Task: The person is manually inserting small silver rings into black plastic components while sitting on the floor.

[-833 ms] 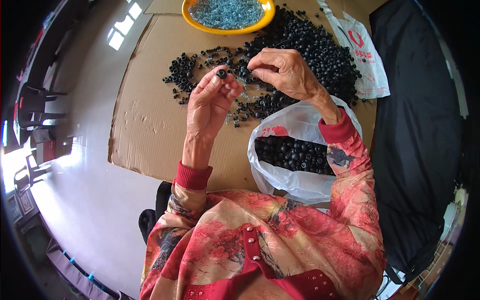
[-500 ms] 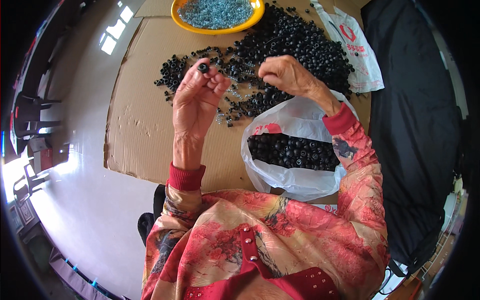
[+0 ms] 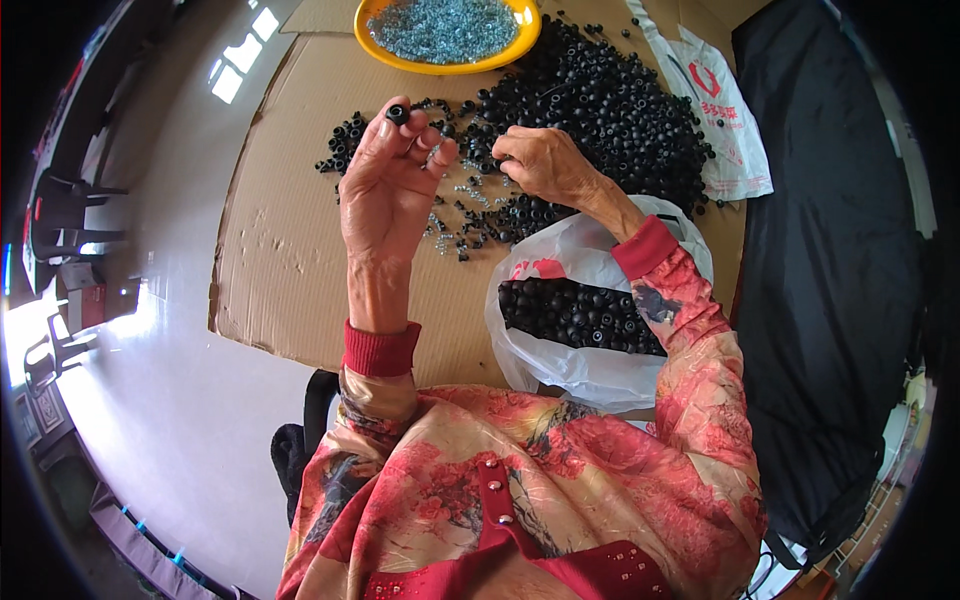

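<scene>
Nearest, at four o'clock from the left hand, a translucent white plastic bag holds round black beads. The left fingers pinch a small, hollow black bead; at three o'clock, the right hand's fingers curl nearly closed, any contents hidden. Beyond, at two o'clock, spreads a heap of black beads.

Was dressed in a loose red-and-beige floral-printed fabric top
Wore ribbed dark-red cuffs, a narrow dark-red placket with shiny round buttons, and a dark-red neckband dotted with small sparkling studs.
</scene>
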Demonstrator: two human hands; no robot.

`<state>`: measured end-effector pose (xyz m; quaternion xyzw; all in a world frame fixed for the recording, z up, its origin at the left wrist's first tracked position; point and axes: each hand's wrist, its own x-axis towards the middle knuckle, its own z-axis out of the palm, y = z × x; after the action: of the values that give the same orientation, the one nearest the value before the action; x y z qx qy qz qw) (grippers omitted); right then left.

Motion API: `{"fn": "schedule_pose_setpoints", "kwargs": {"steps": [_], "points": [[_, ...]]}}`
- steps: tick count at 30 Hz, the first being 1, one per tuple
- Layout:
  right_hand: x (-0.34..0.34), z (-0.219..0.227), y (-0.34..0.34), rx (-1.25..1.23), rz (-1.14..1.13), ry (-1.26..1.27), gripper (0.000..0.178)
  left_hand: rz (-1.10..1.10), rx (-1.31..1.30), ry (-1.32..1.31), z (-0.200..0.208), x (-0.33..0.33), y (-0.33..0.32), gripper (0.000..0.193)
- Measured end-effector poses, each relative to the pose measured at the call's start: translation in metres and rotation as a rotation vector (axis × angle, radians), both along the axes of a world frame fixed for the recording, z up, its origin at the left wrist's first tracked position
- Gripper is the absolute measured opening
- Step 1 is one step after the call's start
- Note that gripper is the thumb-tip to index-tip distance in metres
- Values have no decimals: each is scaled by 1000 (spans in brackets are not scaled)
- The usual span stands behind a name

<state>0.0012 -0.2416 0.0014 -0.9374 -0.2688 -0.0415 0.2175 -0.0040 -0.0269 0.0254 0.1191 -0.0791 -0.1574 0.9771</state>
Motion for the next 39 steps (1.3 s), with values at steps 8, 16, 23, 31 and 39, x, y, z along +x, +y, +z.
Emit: {"fn": "schedule_pose_setpoints", "kwargs": {"steps": [8, 16, 23, 31, 39], "points": [[-1, 0, 18, 50, 78, 40, 4, 34, 11, 4, -1, 2, 13, 25], [3, -8, 35, -75, 82, 73, 8, 51, 58, 25, -2, 0, 14, 25], [-1, -7, 40, -84, 132, -47, 9, -39, -83, 27, 1, -5, 2, 28], [-3, 64, 37, 981, -98, 567, 8, -55, 12, 48, 11, -14, -5, 27], [-4, 68, 35, 1676, 129, 759, 14, -110, 71, 24, 31, -28, -18, 24]]}}
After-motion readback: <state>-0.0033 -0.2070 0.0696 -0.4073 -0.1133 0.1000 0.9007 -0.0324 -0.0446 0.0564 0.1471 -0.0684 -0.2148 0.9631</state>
